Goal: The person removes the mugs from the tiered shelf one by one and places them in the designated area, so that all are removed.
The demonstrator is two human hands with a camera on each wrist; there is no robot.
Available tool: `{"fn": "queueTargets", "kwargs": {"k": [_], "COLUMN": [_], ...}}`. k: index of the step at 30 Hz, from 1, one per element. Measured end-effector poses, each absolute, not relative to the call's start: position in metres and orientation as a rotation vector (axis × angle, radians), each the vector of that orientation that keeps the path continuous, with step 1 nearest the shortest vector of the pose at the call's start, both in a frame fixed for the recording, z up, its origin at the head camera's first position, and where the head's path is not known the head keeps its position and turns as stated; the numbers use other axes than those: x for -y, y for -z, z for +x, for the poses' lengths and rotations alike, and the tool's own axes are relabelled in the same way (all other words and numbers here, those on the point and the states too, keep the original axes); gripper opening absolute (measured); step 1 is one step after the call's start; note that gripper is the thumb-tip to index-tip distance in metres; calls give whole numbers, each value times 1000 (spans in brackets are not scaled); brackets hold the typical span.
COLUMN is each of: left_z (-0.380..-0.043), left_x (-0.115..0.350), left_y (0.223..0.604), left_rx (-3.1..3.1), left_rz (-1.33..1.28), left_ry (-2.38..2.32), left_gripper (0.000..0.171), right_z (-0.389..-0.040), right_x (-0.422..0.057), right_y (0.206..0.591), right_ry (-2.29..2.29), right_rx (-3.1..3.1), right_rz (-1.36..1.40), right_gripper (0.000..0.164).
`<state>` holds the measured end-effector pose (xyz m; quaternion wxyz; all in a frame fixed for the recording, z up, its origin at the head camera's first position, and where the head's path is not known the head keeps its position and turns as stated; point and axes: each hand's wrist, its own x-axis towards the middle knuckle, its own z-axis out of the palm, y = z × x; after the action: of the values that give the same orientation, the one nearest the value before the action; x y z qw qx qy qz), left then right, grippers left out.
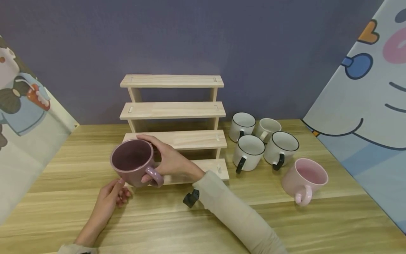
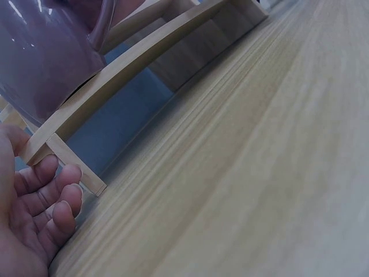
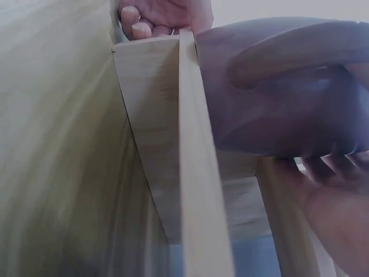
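My right hand (image 1: pixel 171 160) grips a mauve mug (image 1: pixel 133 173), with fingers around its far side and the thumb by its handle. The mug stands upright at the left end of the lowest step of a wooden tiered shelf (image 1: pixel 172 110). In the left wrist view the mug's base (image 2: pixel 43 109) is right at the step's board. My left hand (image 1: pixel 106 201) holds the front left corner of that step, thumb at the top and fingers curled beneath. The right wrist view shows the mug's side and handle (image 3: pixel 288 55) above the board edge.
Right of the shelf stand several white mugs with dark rims, among them one with a black handle (image 1: pixel 248 153), and a cream mug (image 1: pixel 268 127). A pink mug (image 1: pixel 304 178) is nearer the front right. A dark wall rises behind, with printed panels at both sides.
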<state>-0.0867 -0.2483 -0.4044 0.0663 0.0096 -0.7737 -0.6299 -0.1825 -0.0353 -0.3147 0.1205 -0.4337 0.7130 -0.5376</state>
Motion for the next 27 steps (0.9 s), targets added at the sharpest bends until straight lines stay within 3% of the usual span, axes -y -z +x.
{"fn": "queueTargets", "kwargs": {"k": [13, 27], "left_z": [-88, -87], "left_x": [246, 249], "left_y": [403, 403], "left_rx": [2384, 2403], "left_rz": [88, 61], "left_ry": [1880, 1851], "left_gripper": [36, 35], "right_z": [-170, -167], "right_x": [32, 24], "right_y": [319, 322], "right_ry": [1780, 1766], "right_rx": [-2025, -2106], "right_rz": [-1099, -1158], "right_gripper": [104, 106]}}
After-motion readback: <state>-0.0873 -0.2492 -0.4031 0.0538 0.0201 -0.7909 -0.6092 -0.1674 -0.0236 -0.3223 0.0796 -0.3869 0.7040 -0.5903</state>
